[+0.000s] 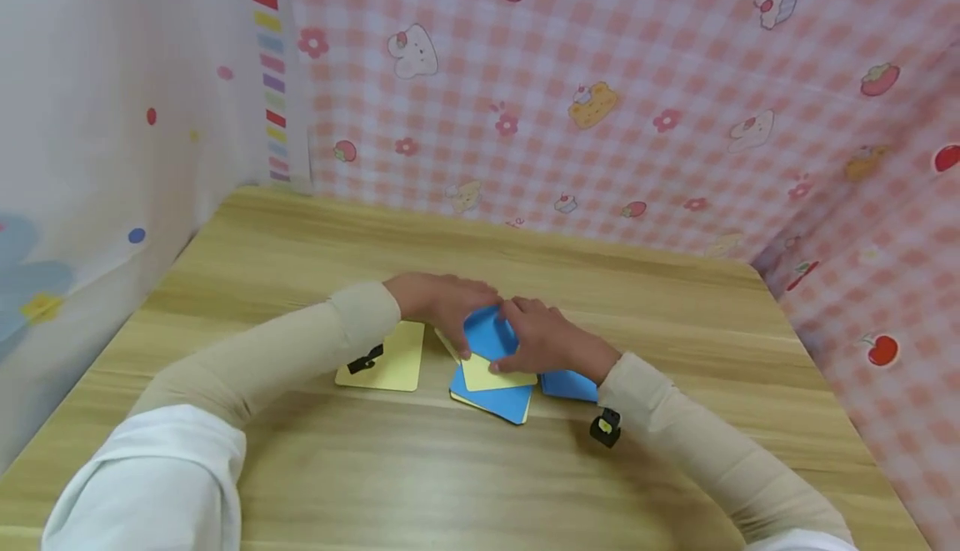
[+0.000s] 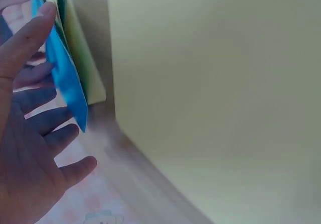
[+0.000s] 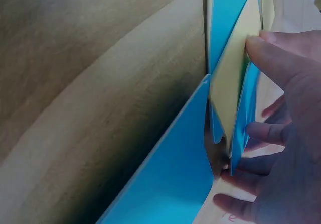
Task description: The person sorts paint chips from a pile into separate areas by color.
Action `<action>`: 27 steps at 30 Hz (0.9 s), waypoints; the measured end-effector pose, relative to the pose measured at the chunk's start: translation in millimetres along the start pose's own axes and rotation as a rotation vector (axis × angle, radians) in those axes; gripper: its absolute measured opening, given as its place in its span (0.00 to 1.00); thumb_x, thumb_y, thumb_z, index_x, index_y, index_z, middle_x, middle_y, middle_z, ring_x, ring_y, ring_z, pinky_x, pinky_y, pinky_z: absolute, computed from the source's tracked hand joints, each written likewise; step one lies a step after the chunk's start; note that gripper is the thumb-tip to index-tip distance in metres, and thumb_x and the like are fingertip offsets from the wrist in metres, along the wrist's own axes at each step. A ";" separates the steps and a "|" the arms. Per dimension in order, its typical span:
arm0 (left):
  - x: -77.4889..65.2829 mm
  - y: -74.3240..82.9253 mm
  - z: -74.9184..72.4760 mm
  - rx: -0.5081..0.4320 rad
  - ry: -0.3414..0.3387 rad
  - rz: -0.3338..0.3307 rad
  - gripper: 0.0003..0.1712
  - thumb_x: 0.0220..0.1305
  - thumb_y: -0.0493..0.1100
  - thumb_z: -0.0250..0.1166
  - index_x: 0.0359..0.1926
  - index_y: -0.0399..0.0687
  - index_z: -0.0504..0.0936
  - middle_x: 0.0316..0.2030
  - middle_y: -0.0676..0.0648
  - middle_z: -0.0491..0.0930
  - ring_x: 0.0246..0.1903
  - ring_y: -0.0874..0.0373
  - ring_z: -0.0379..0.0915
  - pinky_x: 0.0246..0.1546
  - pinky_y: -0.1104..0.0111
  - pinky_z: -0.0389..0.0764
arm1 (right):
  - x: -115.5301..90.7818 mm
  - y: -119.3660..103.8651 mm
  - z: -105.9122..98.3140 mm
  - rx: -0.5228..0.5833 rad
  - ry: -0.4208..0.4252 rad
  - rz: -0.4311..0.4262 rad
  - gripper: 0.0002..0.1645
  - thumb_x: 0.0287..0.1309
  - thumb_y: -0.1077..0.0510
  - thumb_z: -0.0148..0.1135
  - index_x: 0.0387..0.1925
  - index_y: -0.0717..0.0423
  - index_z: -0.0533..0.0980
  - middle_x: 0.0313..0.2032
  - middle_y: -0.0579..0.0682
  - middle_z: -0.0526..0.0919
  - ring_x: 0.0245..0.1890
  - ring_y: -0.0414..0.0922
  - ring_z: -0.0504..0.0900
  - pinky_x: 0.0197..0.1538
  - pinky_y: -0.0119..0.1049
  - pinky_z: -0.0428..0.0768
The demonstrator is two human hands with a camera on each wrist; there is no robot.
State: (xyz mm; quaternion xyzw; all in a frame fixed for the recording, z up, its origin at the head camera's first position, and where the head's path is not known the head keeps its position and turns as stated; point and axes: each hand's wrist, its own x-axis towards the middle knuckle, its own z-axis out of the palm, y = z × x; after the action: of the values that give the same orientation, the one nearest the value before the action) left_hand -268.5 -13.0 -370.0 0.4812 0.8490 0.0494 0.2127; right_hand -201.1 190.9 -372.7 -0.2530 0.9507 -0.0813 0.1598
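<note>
My left hand (image 1: 447, 303) and right hand (image 1: 551, 338) meet over a small pile in the middle of the table. Between them they pinch a blue card (image 1: 491, 333) by its sides, tilted up from the pile, thumbs on the near side and fingers behind. In the left wrist view the blue card (image 2: 67, 78) bends slightly. Under it lies a yellow card (image 1: 495, 376), over another blue card (image 1: 498, 398) with a yellow edge showing beneath. The right wrist view shows the right thumb on the held blue card (image 3: 246, 108), beside a tilted yellow card (image 3: 233, 78).
A yellow card (image 1: 401, 359) lies left of the pile, partly under the left wrist's black camera mount (image 1: 366, 359). Right of the pile, a blue card (image 1: 568, 385) lies partly behind the right hand. Patterned cloth walls (image 1: 525, 159) stand round the wooden table (image 1: 360, 468).
</note>
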 end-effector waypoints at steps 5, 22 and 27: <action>5.6 6.3 -2.8 0.021 0.017 -0.030 0.60 0.54 0.63 0.75 0.79 0.48 0.55 0.73 0.45 0.63 0.68 0.49 0.63 0.68 0.54 0.65 | -4.5 5.2 -8.8 0.004 0.060 -0.048 0.39 0.59 0.40 0.71 0.62 0.58 0.67 0.65 0.61 0.72 0.62 0.58 0.72 0.61 0.62 0.67; 65.0 116.6 -6.4 0.148 0.179 -0.022 0.54 0.62 0.73 0.62 0.76 0.43 0.59 0.62 0.43 0.72 0.54 0.50 0.77 0.53 0.59 0.79 | -99.7 86.9 -29.9 0.113 0.057 -0.115 0.46 0.54 0.50 0.77 0.69 0.54 0.63 0.67 0.54 0.71 0.67 0.56 0.69 0.65 0.66 0.65; 79.6 129.5 26.3 0.145 0.179 -0.084 0.51 0.59 0.74 0.63 0.72 0.49 0.65 0.59 0.46 0.74 0.53 0.51 0.75 0.53 0.56 0.77 | -104.6 100.6 0.6 0.107 0.024 -0.109 0.48 0.55 0.47 0.75 0.71 0.56 0.62 0.72 0.59 0.66 0.68 0.58 0.68 0.65 0.66 0.64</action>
State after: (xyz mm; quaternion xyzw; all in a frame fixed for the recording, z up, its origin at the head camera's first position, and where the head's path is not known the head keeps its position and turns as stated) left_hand -190.2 119.4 -381.3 0.4532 0.8852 0.0216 0.1024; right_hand -160.8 330.3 -369.5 -0.2945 0.9316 -0.1435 0.1572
